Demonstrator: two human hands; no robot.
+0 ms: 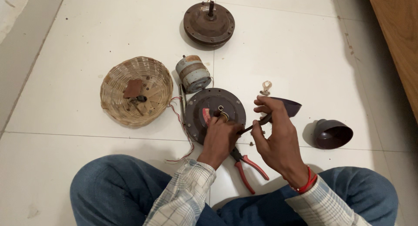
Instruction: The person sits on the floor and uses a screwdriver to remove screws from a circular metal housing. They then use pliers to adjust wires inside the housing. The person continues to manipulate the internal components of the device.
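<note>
- A single view, from a camera worn on the person's head, looking steeply down and forward at the tiled floor (296, 47).
- It sits close: the crossed knees in jeans (113, 191) fill the bottom edge, with the left hand (220, 139) and right hand (276, 136) just above them, near mid-frame.
- The view faces away from the body; the far floor reaches the top edge.
- A wooden edge (398, 38) cuts the top right corner, a grey strip (21, 56) the left.
</note>
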